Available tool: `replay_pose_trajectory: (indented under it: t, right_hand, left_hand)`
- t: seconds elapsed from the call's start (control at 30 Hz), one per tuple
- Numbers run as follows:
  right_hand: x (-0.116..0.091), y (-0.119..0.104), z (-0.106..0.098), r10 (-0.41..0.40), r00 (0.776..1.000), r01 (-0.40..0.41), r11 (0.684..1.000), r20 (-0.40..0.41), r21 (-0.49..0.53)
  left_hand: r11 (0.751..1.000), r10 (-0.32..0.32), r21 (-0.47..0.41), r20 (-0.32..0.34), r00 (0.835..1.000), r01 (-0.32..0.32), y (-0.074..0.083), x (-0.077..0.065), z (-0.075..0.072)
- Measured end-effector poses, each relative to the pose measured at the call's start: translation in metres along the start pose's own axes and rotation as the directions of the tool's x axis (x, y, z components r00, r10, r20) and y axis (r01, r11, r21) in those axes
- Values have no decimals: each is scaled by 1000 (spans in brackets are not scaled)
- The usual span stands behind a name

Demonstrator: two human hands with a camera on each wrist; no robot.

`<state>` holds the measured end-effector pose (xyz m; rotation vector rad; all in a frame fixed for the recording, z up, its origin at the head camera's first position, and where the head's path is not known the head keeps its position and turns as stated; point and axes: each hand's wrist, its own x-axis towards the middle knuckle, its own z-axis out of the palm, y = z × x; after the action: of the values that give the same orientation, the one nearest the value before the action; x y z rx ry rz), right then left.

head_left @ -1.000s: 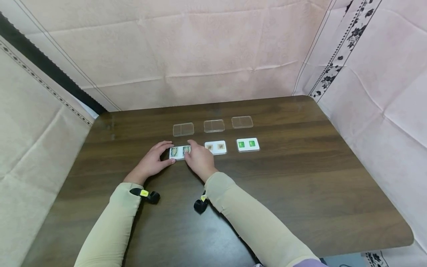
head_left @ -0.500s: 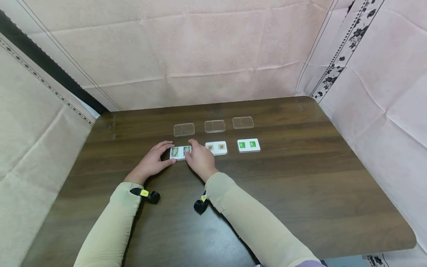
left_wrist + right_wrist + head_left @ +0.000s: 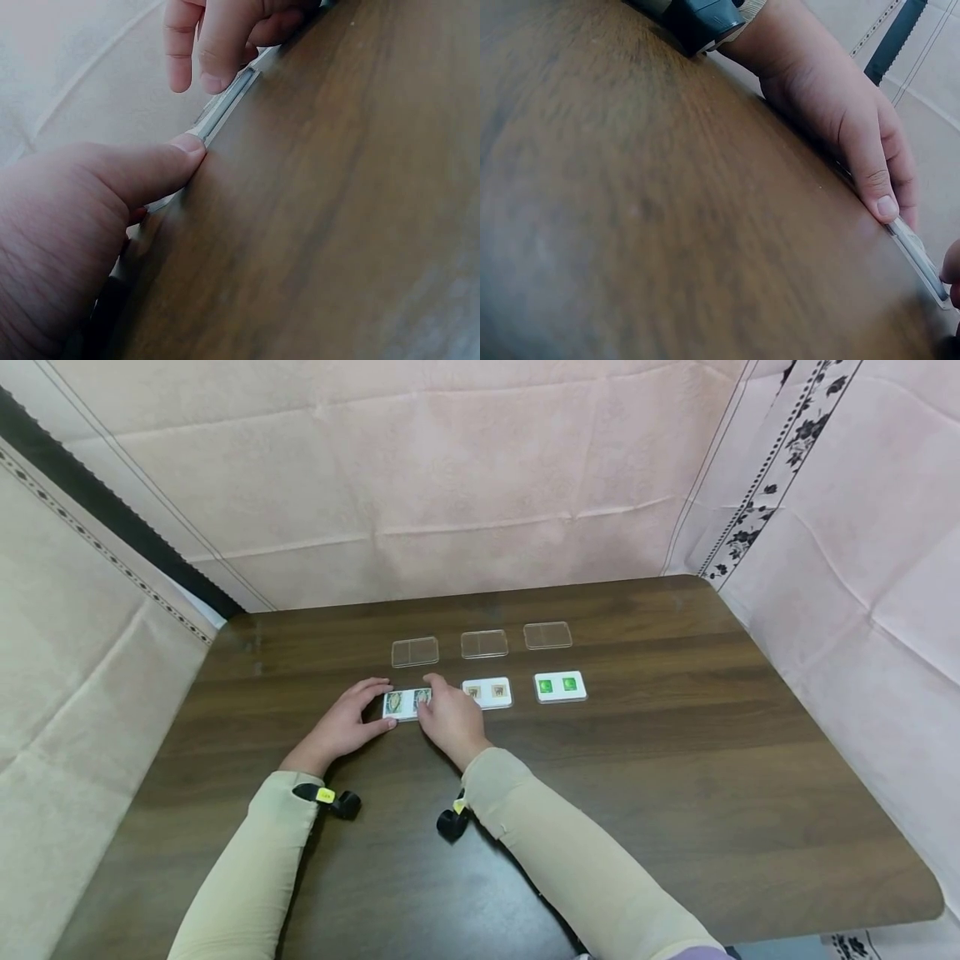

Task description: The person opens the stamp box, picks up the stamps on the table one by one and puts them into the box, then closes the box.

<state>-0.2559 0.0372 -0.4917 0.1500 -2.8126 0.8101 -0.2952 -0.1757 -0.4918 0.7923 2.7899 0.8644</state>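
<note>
A flat clear card case [image 3: 403, 702], holding a white card with two small dark green pictures, lies between both hands on the wooden table. My left hand [image 3: 343, 718] holds its left end, thumb at the near edge and fingers at the far edge. At the other end is my right hand [image 3: 453, 720], thumb over the right-hand picture and index finger at the far edge. Seen edge-on in the right wrist view, the case [image 3: 916, 259] shows a white layer within a clear rim. My right hand hides the case's right end.
To the right lie a case with two brown pictures [image 3: 487, 692] and a case with two green pictures [image 3: 560, 686]. Behind stand three clear lids or trays in a row: left [image 3: 415, 652], middle [image 3: 483, 644], right [image 3: 547, 635]. Pale cloth [image 3: 480, 485] hangs beyond the table.
Both hands stay at the same case with hardly any movement. The head view shifts very slightly.
</note>
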Motion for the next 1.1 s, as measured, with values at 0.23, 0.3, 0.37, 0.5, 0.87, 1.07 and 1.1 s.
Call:
replay_pose_trajectory:
  t: [0.23, 0.3, 0.37, 0.5, 0.87, 1.07, 1.1]
  right_hand:
    - [1, -1, -1, -3, 1000, 3, 1000, -18, -6]
    - [1, -1, -1, -1, 1000, 1, 1000, -16, 7]
    - [0, -1, -1, 3, 1000, -3, 999, -5, 32]
    - [-2, -1, -2, 0, 1000, 0, 998, 0, 65]
    - [30, 2, -23, -40, 994, 52, 991, -100, 123]
    - [65, 6, -31, -55, 997, 56, 998, 46, -12]
    - [71, 7, -31, -59, 994, 64, 996, 87, -61]
  left_hand:
    - [1000, 13, -4, -9, 1000, -13, 1, 2, -1]
    - [1000, 12, 2, -9, 1000, -12, 0, 1, -1]
    - [1000, 8, 0, -9, 1000, -8, -1, 1, 0]
    - [999, -7, -51, -21, 1000, 6, -2, -1, 0]
    - [938, -208, -319, -194, 959, 139, 7, 25, -8]
    - [926, -313, -268, -151, 938, 266, -2, 56, -17]
    - [932, -312, -234, -123, 942, 278, -4, 60, -20]
